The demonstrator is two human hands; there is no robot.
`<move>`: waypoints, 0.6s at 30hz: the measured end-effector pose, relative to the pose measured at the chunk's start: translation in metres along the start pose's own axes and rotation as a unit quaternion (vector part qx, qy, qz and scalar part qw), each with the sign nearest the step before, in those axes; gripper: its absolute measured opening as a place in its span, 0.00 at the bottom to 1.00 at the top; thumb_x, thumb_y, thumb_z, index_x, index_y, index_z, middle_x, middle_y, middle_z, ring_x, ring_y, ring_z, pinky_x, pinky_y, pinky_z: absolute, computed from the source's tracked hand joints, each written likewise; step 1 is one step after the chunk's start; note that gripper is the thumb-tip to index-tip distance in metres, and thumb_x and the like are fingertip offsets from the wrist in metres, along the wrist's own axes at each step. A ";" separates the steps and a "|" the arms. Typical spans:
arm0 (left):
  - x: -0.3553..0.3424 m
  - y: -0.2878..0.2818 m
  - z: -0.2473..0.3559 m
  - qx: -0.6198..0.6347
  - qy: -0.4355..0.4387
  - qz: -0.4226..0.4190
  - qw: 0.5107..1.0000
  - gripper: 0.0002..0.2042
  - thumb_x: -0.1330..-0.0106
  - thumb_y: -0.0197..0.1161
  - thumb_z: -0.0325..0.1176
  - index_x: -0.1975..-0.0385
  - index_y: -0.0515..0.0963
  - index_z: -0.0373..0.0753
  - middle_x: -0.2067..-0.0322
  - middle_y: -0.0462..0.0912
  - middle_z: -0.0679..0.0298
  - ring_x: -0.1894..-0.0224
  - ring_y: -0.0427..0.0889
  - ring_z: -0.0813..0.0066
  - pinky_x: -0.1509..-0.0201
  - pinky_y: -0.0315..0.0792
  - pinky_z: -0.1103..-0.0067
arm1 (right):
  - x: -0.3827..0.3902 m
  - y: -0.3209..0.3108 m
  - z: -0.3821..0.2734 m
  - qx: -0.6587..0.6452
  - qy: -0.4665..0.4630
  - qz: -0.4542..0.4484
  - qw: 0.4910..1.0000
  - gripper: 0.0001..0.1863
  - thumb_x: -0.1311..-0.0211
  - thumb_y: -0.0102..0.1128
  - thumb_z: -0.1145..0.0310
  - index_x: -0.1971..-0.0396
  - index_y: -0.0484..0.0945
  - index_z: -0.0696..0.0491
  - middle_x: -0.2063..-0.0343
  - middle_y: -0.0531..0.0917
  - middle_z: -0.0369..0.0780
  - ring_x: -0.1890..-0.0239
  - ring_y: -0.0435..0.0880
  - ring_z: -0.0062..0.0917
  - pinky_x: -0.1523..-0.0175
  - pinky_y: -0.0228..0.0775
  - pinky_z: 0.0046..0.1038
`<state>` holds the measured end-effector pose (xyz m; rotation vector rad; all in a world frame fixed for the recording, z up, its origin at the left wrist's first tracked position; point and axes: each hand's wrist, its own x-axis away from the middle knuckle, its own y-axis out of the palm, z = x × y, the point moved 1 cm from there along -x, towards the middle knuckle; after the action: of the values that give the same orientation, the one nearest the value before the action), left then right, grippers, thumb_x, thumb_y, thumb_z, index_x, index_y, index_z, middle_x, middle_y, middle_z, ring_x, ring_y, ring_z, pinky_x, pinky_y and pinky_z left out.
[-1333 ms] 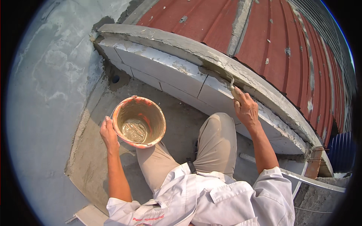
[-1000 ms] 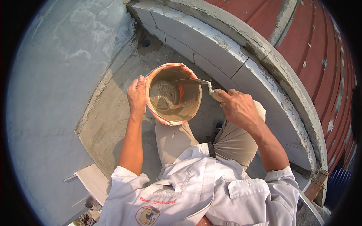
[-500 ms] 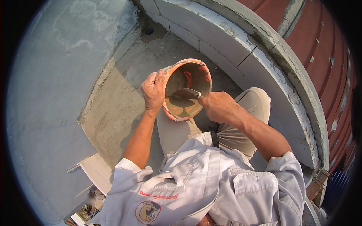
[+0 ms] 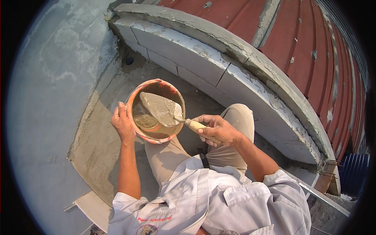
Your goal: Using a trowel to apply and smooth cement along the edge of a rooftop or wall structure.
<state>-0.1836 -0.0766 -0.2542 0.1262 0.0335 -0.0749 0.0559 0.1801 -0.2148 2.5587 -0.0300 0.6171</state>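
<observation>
My left hand [image 4: 123, 122] grips the left rim of an orange bucket [image 4: 145, 138], which is tilted so that its inside shows. Wet grey mortar [image 4: 144, 121] lies in the bottom and smears the walls. My right hand [image 4: 217, 131] is closed round the wooden handle of a trowel [image 4: 159, 110]. The trowel's pointed blade, coated with mortar, lies across the bucket's mouth with its broad face showing. Some of the bucket's inside is hidden behind the blade.
A curved low wall of white blocks [image 4: 196, 74] with a rough cement ledge [image 4: 243, 53] runs along the right. Beyond it is red ribbed roofing [image 4: 309, 51]. On the left rises a grey plastered wall [image 4: 47, 117]. A dark round hole [image 4: 129, 61] sits in the far corner.
The trowel has come up from inside the bucket and turned, so its blade and handle now show. In the picture, bucket and hands sit further left and lower as the view shifted.
</observation>
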 end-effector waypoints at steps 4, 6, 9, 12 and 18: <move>-0.008 0.001 0.009 -0.036 0.028 0.001 0.999 0.20 0.19 0.55 0.41 0.74 0.78 0.34 0.76 0.76 0.73 0.73 0.70 0.87 0.70 0.67 0.83 | 0.052 -0.017 -0.052 0.152 -0.111 0.167 0.968 0.27 0.31 0.68 0.61 0.38 0.74 0.61 0.77 0.80 0.34 0.82 0.74 0.12 0.79 0.63 0.19; -0.014 -0.001 0.006 -0.095 0.045 0.023 0.994 0.21 0.19 0.55 0.41 0.75 0.78 0.34 0.77 0.76 0.73 0.74 0.69 0.87 0.71 0.66 0.82 | 0.073 -0.024 -0.079 0.270 -0.125 0.289 0.910 0.25 0.32 0.67 0.65 0.38 0.76 0.57 0.76 0.81 0.36 0.81 0.75 0.17 0.75 0.68 0.24; -0.022 -0.010 -0.003 -0.084 0.035 0.009 0.996 0.21 0.19 0.55 0.41 0.76 0.77 0.35 0.78 0.74 0.73 0.75 0.68 0.86 0.72 0.64 0.81 | 0.080 -0.054 -0.085 0.532 -0.269 0.403 0.694 0.26 0.38 0.64 0.73 0.38 0.77 0.50 0.71 0.82 0.46 0.70 0.84 0.38 0.62 0.76 0.35; -0.024 -0.015 -0.006 -0.142 0.050 -0.001 0.989 0.22 0.19 0.54 0.42 0.76 0.76 0.35 0.80 0.73 0.74 0.77 0.67 0.86 0.73 0.63 0.80 | 0.077 -0.081 -0.085 0.687 -0.203 0.466 0.520 0.27 0.40 0.65 0.73 0.38 0.77 0.47 0.68 0.81 0.45 0.65 0.85 0.42 0.62 0.77 0.39; -0.022 -0.016 -0.001 -0.148 0.048 -0.005 0.988 0.22 0.19 0.53 0.42 0.77 0.76 0.36 0.81 0.72 0.73 0.77 0.67 0.86 0.74 0.62 0.80 | 0.074 -0.106 -0.067 0.712 -0.166 0.479 0.485 0.30 0.41 0.65 0.73 0.37 0.76 0.40 0.68 0.78 0.43 0.64 0.84 0.38 0.62 0.77 0.41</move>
<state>-0.2066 -0.0912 -0.2562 -0.1677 0.1411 -0.0736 0.1083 0.3115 -0.1804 4.0658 -2.0462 0.5001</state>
